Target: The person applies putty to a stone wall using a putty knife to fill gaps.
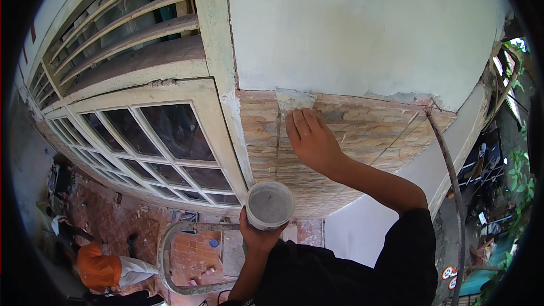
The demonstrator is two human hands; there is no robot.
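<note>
My left hand (262, 237) is wrapped round a white round tub (250, 198) below the wall, its mouth facing up. Inside lies smooth grey paste (270, 204). My right hand (311, 140) is raised against the stone-patterned wall tiles (362, 136), fingers bent and close together. Its fingertips meet the lower edge of a pale grey filler patch (296, 100), where the tiles border the white upper wall (351, 28). Whatever those fingers hold, if anything, is hidden behind them.
A cream window frame (218, 79) with louvres and glass panes runs along the left. A bent pole (447, 170) stands at the right, before plants. Far below, a person in an orange shirt (97, 266) is on the reddish floor (136, 229), near a rounded frame (164, 260).
</note>
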